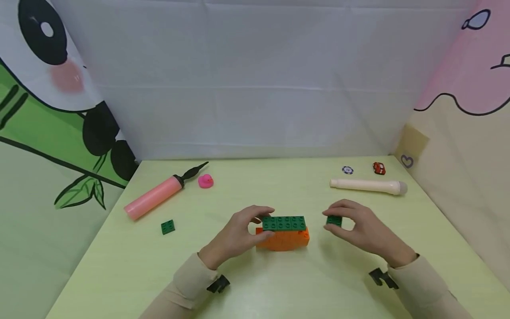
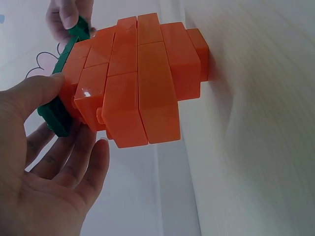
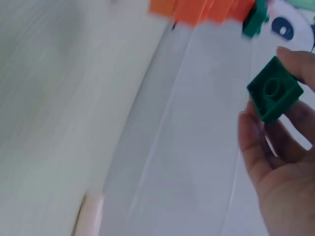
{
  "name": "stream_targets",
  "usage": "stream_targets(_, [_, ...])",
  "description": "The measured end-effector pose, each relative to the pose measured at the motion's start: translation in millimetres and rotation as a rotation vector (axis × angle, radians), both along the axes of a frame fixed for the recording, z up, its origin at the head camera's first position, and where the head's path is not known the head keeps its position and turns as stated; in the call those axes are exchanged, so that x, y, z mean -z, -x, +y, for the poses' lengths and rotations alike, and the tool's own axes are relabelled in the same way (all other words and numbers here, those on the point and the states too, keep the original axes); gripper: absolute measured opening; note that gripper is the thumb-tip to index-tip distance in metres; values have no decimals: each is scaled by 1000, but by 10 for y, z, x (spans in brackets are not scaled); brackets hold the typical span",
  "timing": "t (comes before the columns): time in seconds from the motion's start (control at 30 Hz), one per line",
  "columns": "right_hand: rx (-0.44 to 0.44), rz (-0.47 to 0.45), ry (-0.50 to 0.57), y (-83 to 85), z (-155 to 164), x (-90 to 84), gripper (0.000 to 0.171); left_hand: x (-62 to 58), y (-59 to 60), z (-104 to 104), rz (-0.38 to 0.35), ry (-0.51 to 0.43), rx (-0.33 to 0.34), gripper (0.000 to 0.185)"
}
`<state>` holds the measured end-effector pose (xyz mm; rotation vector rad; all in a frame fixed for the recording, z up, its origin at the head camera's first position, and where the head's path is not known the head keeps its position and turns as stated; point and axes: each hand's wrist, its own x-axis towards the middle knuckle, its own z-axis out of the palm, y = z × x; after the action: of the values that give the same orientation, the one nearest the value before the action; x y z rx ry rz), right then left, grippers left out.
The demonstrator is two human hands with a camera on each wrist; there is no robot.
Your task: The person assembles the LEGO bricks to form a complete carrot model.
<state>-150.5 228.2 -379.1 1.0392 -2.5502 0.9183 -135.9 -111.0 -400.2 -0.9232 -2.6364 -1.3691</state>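
Pinched between thumb and fingertips of the right hand (image 1: pixel 364 232), a small green brick (image 1: pixel 334 220) hangs above the table (image 1: pixel 279 283), just to the right of the orange block stack (image 1: pixel 283 238). On that stack's other side the left hand (image 1: pixel 239 235) curls around its left end, fingers touching the green brick row (image 1: pixel 284 223) that caps it. Beyond the right hand lie a cream tube (image 1: pixel 368 186), a poker chip (image 1: pixel 348 170) and a small red toy car (image 1: pixel 379 168); well off from the left hand lie a loose green plate (image 1: pixel 168 227), a pink balloon pump (image 1: pixel 159 193) and a pink rubber duck (image 1: pixel 206 181).

From the left wrist, the left hand (image 2: pixel 47 162) shows its thumb on the green row's (image 2: pixel 61 98) edge and its fingers under the orange stack (image 2: pixel 138 78).

From the right wrist, the right hand (image 3: pixel 280 167) grips the small green brick (image 3: pixel 274 89) at its fingertips, hollow underside showing; the orange stack (image 3: pixel 202 10) sits beyond it, blurred.
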Motion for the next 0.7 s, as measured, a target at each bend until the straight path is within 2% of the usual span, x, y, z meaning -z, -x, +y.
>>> stream_targets(0.13, [-165,8,59,65,-338,-20,34,1,1,9,6,0,-1,52])
stream_targets(0.23, [-216,-15,76,94,-449,1,35,2,2,15,13,-2,6,51])
stream_targets(0.47, [-239,-75,121,128,-513,74,31,-2,-9,-3,4,-4,4,51])
stream_targets(0.7, [-229,-178,169,116,-544,115,30,-15,-9,1,-10,-4,-2,51])
